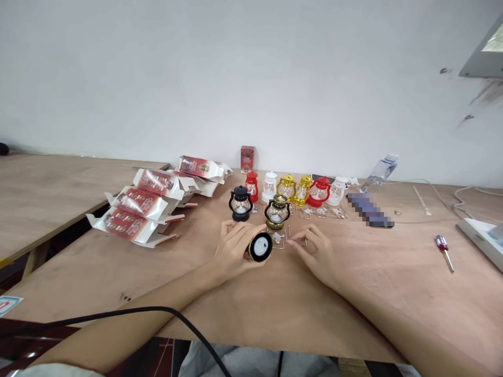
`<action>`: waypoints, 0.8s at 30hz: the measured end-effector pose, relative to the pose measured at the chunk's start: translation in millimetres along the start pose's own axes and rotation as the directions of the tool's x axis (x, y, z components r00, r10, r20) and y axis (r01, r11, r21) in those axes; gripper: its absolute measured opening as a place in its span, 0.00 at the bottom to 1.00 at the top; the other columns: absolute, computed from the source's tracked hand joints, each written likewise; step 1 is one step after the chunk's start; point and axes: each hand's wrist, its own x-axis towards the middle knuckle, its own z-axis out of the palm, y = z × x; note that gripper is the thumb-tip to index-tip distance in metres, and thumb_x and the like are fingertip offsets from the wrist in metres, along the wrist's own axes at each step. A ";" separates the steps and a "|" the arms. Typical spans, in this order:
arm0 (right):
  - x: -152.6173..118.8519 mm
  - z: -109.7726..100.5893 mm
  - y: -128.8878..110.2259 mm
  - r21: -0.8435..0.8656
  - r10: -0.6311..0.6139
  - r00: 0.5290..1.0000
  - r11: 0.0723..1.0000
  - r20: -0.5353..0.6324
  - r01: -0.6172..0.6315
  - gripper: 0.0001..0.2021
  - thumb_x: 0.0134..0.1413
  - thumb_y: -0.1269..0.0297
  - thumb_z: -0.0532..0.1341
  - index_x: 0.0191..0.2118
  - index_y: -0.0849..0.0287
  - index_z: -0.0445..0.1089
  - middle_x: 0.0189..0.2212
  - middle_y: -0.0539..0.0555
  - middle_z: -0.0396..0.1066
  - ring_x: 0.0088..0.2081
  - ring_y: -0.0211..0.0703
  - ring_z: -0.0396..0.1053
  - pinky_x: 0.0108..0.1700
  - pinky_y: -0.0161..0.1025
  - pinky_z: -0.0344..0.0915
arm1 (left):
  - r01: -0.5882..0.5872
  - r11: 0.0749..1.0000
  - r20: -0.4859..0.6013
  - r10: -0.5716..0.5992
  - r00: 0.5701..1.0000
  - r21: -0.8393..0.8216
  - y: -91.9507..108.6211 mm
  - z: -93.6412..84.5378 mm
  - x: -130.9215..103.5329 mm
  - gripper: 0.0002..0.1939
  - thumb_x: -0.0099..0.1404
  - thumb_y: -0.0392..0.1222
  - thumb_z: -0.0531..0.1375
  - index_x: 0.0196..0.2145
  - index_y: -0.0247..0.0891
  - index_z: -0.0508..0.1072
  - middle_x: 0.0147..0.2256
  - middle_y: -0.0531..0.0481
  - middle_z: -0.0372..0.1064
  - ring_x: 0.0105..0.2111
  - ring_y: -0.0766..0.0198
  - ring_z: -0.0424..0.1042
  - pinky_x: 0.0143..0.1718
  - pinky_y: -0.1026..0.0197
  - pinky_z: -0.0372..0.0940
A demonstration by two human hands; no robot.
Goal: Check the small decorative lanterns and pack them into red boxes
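Lantern (260, 247) gripped base-out, right hand (320, 254) at the loose parts (278, 238)

In the head view, the lantern was at the lower centre of the frame, tilted so that its round base faced the camera. The left hand (234, 243) was closed around its body. The right hand stood just beside it, fingers bent and tips close together by the loose parts; whether they pinched a thin wire could not be told.

The step in hand looked like work on the exposed base or with those parts. From there, a next move seemed to call for a steady left grip and a fine fingertip pinch on the right.

The base was a glossy black ring around a pale disc, with a sliver of gold at its edge. The loose parts were flat, silvery and jagged, among thin bent wires. Behind, at the centre, a black lantern (241, 214) and a black-and-gold one (277, 210) stood upright, with clear rounded globes and looped side arms; shiny red, white and gold ones (302, 192) lined up farther back. Red and white card boxes (126, 224) lay at left with flaps open, on the smooth brown wooden table (298, 314).
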 end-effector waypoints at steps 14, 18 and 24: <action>-16.9 10.8 -36.2 -0.018 -0.444 0.895 0.895 0.044 0.446 0.04 0.60 0.69 0.56 0.35 0.58 0.68 0.33 0.54 0.65 0.35 0.39 0.64 0.36 0.37 0.63 | -0.253 0.967 0.116 0.252 0.961 -0.002 12.6 1.6 0.9 0.18 0.66 0.47 0.55 0.48 0.32 0.65 0.37 0.46 0.75 0.37 0.60 0.71 0.38 0.55 0.50; -14.8 9.4 -35.1 -0.123 -0.547 0.835 0.826 0.066 0.550 0.05 0.61 0.67 0.56 0.35 0.58 0.68 0.33 0.54 0.66 0.35 0.38 0.64 0.36 0.37 0.60 | -0.265 0.964 0.112 0.265 0.958 -0.014 12.5 1.8 0.2 0.20 0.67 0.50 0.53 0.48 0.31 0.64 0.37 0.46 0.75 0.37 0.60 0.71 0.39 0.55 0.50; -12.7 10.6 -36.0 -0.149 -0.614 0.788 0.776 0.045 0.613 0.09 0.62 0.73 0.51 0.31 0.59 0.64 0.31 0.53 0.67 0.32 0.37 0.63 0.33 0.36 0.58 | -0.272 0.962 0.129 0.270 0.954 -0.009 13.9 4.1 -1.5 0.20 0.64 0.48 0.57 0.48 0.31 0.65 0.36 0.47 0.74 0.38 0.61 0.71 0.40 0.55 0.50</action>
